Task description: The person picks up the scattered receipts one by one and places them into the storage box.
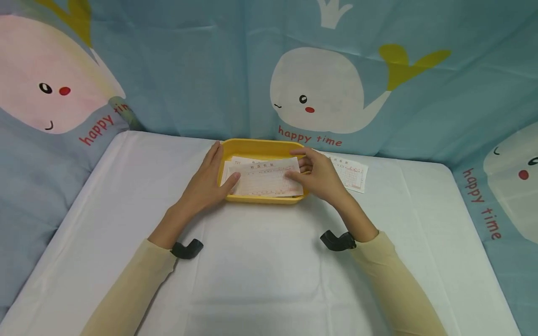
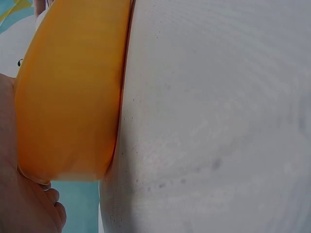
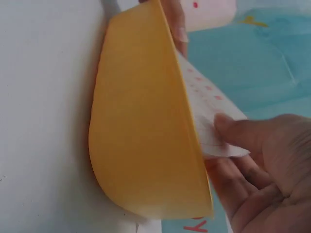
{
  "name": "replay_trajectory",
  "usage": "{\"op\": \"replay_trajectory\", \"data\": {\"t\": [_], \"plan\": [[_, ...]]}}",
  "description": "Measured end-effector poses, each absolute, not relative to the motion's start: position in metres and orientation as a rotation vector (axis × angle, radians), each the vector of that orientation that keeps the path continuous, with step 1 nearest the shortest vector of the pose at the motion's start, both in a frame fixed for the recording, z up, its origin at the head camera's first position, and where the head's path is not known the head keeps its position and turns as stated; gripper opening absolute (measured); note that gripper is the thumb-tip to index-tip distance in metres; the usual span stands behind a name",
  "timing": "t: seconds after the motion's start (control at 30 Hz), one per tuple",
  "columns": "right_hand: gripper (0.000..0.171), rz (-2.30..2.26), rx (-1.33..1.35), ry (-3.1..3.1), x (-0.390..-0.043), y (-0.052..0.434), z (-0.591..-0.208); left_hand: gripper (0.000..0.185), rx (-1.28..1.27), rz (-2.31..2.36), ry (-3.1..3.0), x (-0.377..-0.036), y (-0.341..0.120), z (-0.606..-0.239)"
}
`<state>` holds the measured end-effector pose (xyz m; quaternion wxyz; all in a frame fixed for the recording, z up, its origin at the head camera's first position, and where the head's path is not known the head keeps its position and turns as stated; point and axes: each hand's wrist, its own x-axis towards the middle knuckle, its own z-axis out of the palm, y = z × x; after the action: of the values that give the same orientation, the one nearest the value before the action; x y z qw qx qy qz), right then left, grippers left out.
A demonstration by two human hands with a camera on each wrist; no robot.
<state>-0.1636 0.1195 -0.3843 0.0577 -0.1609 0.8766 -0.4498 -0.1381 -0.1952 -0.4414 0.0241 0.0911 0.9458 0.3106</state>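
A shallow yellow plastic tray sits toward the back of the table, with printed paper slips in it. My left hand holds the tray's left end, its fingers along the outer wall and its thumb over the rim beside the slips. In the left wrist view that hand lies against the tray's end. My right hand pinches the right edge of the top slip, thumb above and fingers beneath. The right wrist view has the slip raised at the rim, pinched by the right hand.
Right of the tray, more printed slips lie on the white tablecloth. Behind the table hangs a blue cloth with whale prints. Black wrist mounts stick out inward from both wrists.
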Motion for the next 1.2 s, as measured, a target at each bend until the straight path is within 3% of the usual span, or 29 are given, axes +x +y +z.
{"op": "replay_trajectory", "data": {"t": [0.13, 0.73, 1.2], "plan": [[0.069, -1.349, -0.563, 2.683, -0.162, 0.118, -0.384, 0.096, 0.278, 0.965, 2.929, -0.137, -0.195, -0.441], [0.059, -1.307, -0.454, 2.914, -0.159, 0.180, -0.392, 0.096, 0.289, 0.964, 2.927, -0.137, -0.194, -0.439], [0.066, -1.203, -0.288, 2.903, -0.164, 0.228, -0.397, 0.096, 0.265, 0.975, 2.920, -0.137, -0.193, -0.439]]}}
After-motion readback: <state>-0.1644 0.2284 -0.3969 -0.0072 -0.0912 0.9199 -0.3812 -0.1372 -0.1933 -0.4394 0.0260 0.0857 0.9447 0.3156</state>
